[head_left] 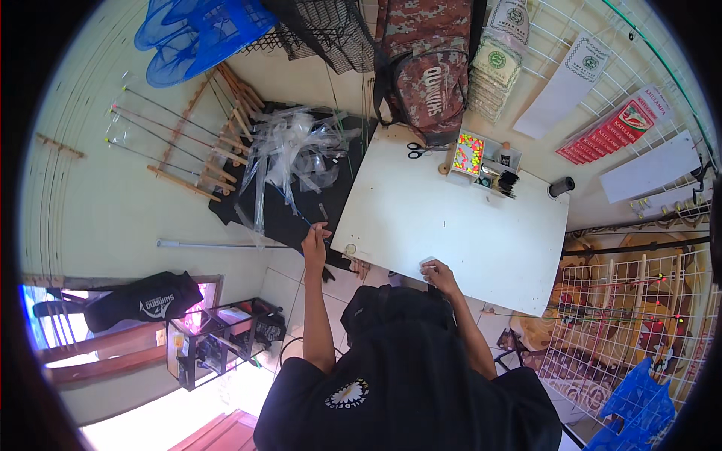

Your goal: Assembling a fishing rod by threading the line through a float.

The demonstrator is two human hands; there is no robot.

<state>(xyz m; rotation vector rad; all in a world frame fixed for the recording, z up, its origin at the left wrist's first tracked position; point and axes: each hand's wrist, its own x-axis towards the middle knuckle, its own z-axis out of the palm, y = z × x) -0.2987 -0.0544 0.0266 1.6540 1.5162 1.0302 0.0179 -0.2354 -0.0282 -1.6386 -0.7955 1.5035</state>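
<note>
toward three o'clock, the table (pixel 398 214) is spreading; at nine, the left hand (pixel 316 235) is pinching a thin blue rod (pixel 303 217); at four, the right hand (pixel 438 273), grip unclear, is touching a small pale piece (pixel 427 261). how much is done isn't showing.

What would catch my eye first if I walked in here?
Probably the box of bright, multicoloured bits on the far part of the white table. A reddish camouflage backpack is just above-left of it in view, and blue netting hangs at the upper left. Nearer, the left hand seems to pinch a thin rod.
</note>
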